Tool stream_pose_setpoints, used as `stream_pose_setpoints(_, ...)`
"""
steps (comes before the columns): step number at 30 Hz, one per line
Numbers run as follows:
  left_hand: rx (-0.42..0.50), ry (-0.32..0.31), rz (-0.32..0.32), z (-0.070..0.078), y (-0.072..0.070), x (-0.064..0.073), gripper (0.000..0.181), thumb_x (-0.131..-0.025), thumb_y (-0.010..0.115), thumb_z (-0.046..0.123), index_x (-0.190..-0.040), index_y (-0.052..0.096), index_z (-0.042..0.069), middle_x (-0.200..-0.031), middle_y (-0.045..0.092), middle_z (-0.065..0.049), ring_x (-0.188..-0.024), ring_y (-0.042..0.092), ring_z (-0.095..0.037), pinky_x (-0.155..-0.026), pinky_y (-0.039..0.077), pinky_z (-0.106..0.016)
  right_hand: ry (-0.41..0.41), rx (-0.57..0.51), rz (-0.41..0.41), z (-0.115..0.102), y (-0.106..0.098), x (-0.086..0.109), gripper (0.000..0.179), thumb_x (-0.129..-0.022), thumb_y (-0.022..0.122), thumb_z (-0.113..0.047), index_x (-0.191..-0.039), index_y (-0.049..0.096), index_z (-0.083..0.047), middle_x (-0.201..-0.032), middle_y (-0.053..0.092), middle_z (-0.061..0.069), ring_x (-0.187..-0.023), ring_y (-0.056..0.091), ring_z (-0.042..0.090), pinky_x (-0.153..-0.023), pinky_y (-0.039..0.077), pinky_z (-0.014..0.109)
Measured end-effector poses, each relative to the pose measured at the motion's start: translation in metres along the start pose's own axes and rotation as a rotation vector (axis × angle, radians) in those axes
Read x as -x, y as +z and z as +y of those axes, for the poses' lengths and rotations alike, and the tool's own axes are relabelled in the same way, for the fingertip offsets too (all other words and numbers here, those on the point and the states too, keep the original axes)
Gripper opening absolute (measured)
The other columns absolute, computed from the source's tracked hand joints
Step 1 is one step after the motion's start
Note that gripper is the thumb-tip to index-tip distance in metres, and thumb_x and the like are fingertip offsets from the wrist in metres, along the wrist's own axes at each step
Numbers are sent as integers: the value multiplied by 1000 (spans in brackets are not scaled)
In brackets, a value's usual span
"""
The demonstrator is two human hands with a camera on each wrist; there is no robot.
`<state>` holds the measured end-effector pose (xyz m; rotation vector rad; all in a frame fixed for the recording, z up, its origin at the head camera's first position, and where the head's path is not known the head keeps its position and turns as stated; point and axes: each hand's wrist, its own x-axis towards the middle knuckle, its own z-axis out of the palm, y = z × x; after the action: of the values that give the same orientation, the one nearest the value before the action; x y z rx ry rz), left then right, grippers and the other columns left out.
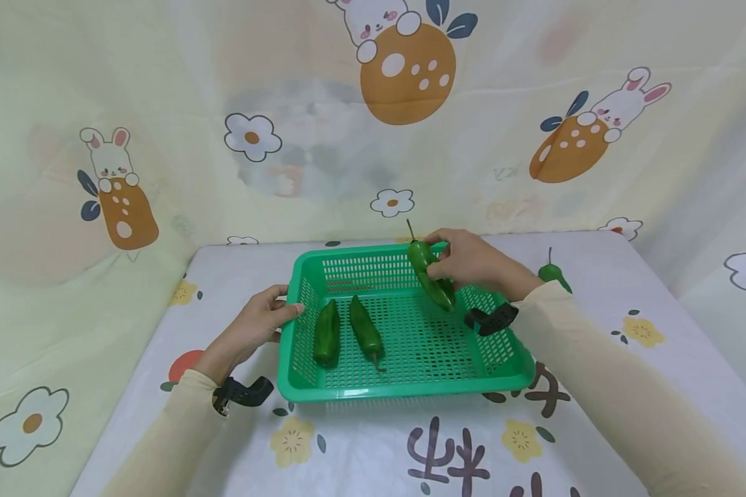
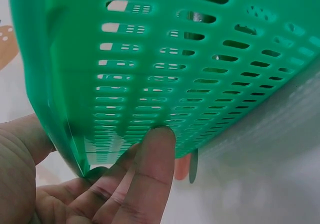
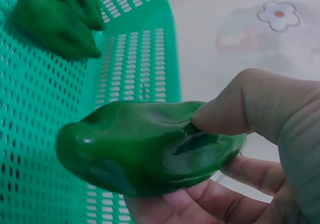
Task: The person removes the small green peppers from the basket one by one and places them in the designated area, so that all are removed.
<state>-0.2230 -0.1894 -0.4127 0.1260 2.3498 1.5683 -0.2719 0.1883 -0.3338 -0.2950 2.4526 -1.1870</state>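
Here, above flowered tablecloth, before rabbit-print backdrop, right hand pinches pepper, left hand grips basket.

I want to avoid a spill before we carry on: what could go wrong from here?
1. The held pepper looks glossy, so it might slip from the right hand and drop.
2. The left hand grips the side of the basket; a tug there could shift it and roll the two peppers inside.
3. The right sleeve appears close to the outside pepper, so a backward sweep could knock it.
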Motion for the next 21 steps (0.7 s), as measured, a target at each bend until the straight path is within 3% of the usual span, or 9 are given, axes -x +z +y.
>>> stream_pose_setpoints(13,4,-10,5,-1,0,-1,54,-108,57,18,-154,38,0,-127,67,-27,-96,76,-28,-81,65,-46,0,-20,86,23,-38,20,69,-95,65,-10,-157,37,-3,-107,58,21,-82,69,28,-71,64,42)
stream_pose_setpoints(21,5,-5,2,-1,-1,-1,54,-108,57,17,-154,38,-1,-126,67,-28,-96,76,-29,-80,65,-46,15,26,131,36,-54,30,68,-96,64,-12,-157,37,0,-108,60,21,-86,69,28,-73,65,41)
